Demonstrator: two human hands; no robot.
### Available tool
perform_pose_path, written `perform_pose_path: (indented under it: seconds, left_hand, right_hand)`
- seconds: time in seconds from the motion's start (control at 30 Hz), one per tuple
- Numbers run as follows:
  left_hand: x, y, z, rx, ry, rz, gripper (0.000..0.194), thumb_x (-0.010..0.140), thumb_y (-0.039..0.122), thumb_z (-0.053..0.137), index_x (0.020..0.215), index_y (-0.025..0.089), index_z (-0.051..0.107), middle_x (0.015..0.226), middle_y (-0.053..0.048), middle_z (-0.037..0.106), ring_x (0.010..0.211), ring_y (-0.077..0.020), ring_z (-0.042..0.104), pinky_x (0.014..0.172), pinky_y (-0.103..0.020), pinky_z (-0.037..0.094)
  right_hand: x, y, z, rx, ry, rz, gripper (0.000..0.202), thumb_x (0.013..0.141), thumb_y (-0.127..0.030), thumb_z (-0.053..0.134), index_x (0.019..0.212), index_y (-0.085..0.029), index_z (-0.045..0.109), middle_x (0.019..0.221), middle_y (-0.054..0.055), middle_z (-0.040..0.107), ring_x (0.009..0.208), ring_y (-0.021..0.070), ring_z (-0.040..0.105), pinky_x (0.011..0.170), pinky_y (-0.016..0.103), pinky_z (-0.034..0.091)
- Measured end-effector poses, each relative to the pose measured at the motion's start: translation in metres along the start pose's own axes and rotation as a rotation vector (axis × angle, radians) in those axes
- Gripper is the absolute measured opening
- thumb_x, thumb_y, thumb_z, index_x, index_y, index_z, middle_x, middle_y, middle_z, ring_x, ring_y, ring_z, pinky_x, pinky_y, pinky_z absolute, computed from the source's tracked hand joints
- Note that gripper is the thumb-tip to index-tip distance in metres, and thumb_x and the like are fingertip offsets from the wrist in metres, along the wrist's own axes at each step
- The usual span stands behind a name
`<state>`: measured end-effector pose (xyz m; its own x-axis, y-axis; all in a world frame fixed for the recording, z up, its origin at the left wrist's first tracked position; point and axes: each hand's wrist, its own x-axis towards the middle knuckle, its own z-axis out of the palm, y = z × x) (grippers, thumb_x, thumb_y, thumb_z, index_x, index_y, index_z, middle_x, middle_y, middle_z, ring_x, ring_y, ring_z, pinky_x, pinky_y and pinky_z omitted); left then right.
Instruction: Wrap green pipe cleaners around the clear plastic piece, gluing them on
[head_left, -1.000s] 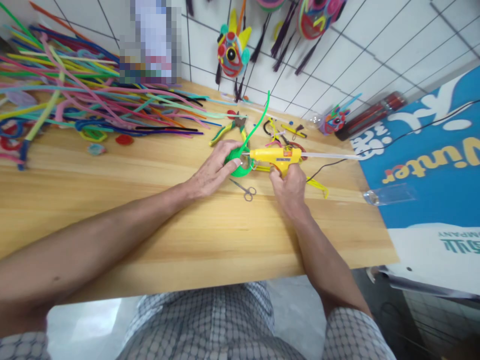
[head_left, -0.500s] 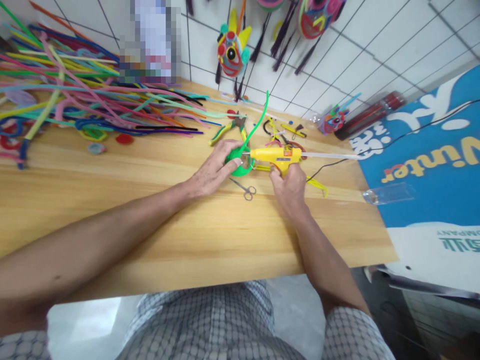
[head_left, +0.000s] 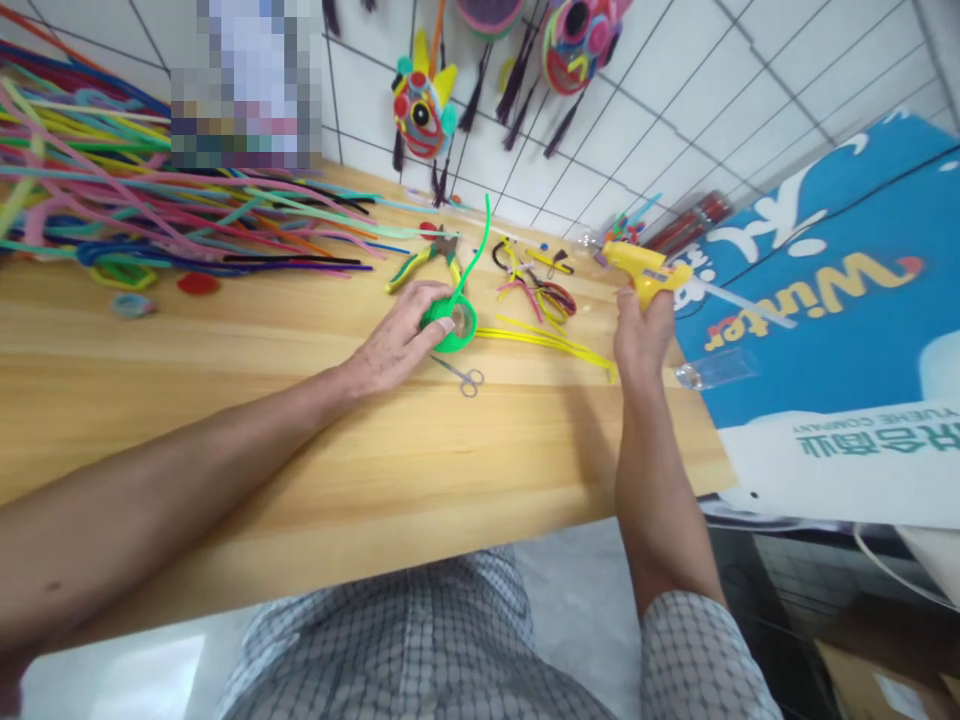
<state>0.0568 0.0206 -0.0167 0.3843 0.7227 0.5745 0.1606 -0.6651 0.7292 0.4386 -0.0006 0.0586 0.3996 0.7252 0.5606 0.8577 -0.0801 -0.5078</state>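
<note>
My left hand (head_left: 409,335) is closed around a small round piece wrapped in green pipe cleaner (head_left: 459,338), its middle see-through. A loose green end sticks up from it. Over at the right, my right hand (head_left: 643,330) grips a yellow hot glue gun (head_left: 646,272), nozzle pointing left, a clear glue stick (head_left: 750,302) out of its back. Small scissors (head_left: 461,378) lie just below the green piece, and pliers (head_left: 431,262) with green-yellow handles lie above it. Yellow pipe cleaners (head_left: 551,342) stretch to its right.
A large heap of coloured pipe cleaners (head_left: 187,210) covers the left of the table. Decorated masks (head_left: 424,112) with tassels hang on the tiled wall. Red-handled scissors (head_left: 556,298) lie among scraps. A blue printed board (head_left: 817,290) and a clear plastic tube (head_left: 716,370) are at right.
My right hand has drawn the glue gun away from the green piece, to the right and slightly up. My left hand keeps its hold, while the view has turned rightward.
</note>
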Motion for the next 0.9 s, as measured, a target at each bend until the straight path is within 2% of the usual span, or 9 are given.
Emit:
perform_pose_path:
  seconds: [0.1, 0.2, 0.37, 0.47, 0.6, 0.67, 0.7, 0.8, 0.9]
  left_hand:
    - [0.000, -0.001, 0.000, -0.010, 0.001, 0.013, 0.048, 0.114, 0.062, 0.051, 0.145, 0.027, 0.061, 0.145, -0.012, 0.067, 0.140, -0.0297, 0.061, 0.126, -0.057, 0.049]
    - [0.001, -0.001, 0.000, 0.002, -0.019, 0.026, 0.046, 0.114, 0.060, 0.051, 0.146, 0.027, 0.060, 0.146, -0.011, 0.067, 0.140, -0.0302, 0.062, 0.126, -0.059, 0.049]
    - [0.001, -0.001, 0.000, 0.016, -0.004, 0.028, 0.048, 0.114, 0.062, 0.050, 0.144, 0.026, 0.061, 0.145, -0.011, 0.067, 0.139, -0.0289, 0.062, 0.125, -0.056, 0.049]
    - [0.001, 0.000, 0.000, 0.023, -0.019, 0.021, 0.048, 0.115, 0.062, 0.049, 0.144, 0.026, 0.059, 0.147, -0.012, 0.067, 0.140, -0.0290, 0.061, 0.126, -0.056, 0.048]
    - [0.001, 0.003, -0.002, 0.032, -0.030, 0.023, 0.048, 0.116, 0.060, 0.047, 0.145, 0.023, 0.058, 0.147, -0.013, 0.066, 0.141, -0.0289, 0.060, 0.127, -0.056, 0.047]
    - [0.002, 0.004, -0.002, 0.024, -0.044, 0.020, 0.047, 0.115, 0.059, 0.047, 0.145, 0.024, 0.059, 0.147, -0.014, 0.066, 0.141, -0.0297, 0.061, 0.127, -0.057, 0.048]
    - [0.002, 0.005, -0.002, 0.020, -0.052, 0.018, 0.046, 0.115, 0.058, 0.048, 0.145, 0.025, 0.059, 0.147, -0.014, 0.066, 0.141, -0.0300, 0.061, 0.127, -0.057, 0.049]
    - [0.002, 0.006, -0.003, 0.014, -0.049, 0.016, 0.044, 0.115, 0.057, 0.048, 0.146, 0.027, 0.059, 0.148, -0.014, 0.066, 0.143, -0.0294, 0.060, 0.128, -0.056, 0.049]
    - [0.001, 0.007, -0.003, 0.006, -0.041, 0.017, 0.046, 0.115, 0.058, 0.048, 0.146, 0.027, 0.059, 0.147, -0.014, 0.065, 0.144, -0.0290, 0.059, 0.128, -0.055, 0.048]
  right_hand:
    - [0.015, 0.028, -0.009, -0.226, 0.003, 0.236, 0.044, 0.105, -0.031, 0.055, 0.144, -0.012, 0.059, 0.140, 0.023, 0.070, 0.134, 0.0348, 0.066, 0.116, 0.051, 0.050]
    - [0.012, 0.040, -0.007, -0.327, -0.064, 0.376, 0.046, 0.103, -0.024, 0.054, 0.146, -0.005, 0.059, 0.143, 0.029, 0.069, 0.136, 0.0368, 0.066, 0.115, 0.050, 0.050]
    - [-0.001, 0.045, 0.003, -0.395, -0.178, 0.439, 0.045, 0.102, -0.024, 0.055, 0.142, -0.003, 0.062, 0.141, 0.029, 0.071, 0.130, 0.0350, 0.069, 0.111, 0.045, 0.054]
    - [-0.006, 0.045, -0.002, -0.416, -0.192, 0.436, 0.043, 0.098, -0.026, 0.063, 0.135, -0.004, 0.067, 0.138, 0.030, 0.072, 0.127, 0.0368, 0.070, 0.111, 0.048, 0.055]
    - [-0.015, 0.038, -0.027, -0.546, -0.210, 0.297, 0.043, 0.090, -0.029, 0.077, 0.124, -0.004, 0.071, 0.133, 0.033, 0.073, 0.135, 0.0433, 0.067, 0.120, 0.060, 0.048]
    - [-0.022, 0.025, -0.036, -0.534, -0.221, 0.206, 0.036, 0.091, -0.032, 0.075, 0.118, -0.008, 0.074, 0.124, 0.029, 0.077, 0.129, 0.0425, 0.070, 0.117, 0.062, 0.050]
    - [-0.027, 0.014, -0.037, -0.483, -0.229, 0.140, 0.031, 0.094, -0.034, 0.072, 0.116, -0.012, 0.075, 0.121, 0.024, 0.079, 0.124, 0.0395, 0.072, 0.115, 0.060, 0.052]
    - [-0.044, -0.037, -0.026, -0.094, -0.279, -0.237, 0.030, 0.102, -0.042, 0.061, 0.119, -0.023, 0.075, 0.122, 0.015, 0.081, 0.112, 0.0325, 0.075, 0.105, 0.055, 0.059]
    - [-0.059, -0.096, -0.001, 0.161, -0.339, -0.531, 0.033, 0.109, -0.047, 0.055, 0.129, -0.029, 0.073, 0.138, 0.012, 0.077, 0.133, 0.0315, 0.069, 0.117, 0.057, 0.054]
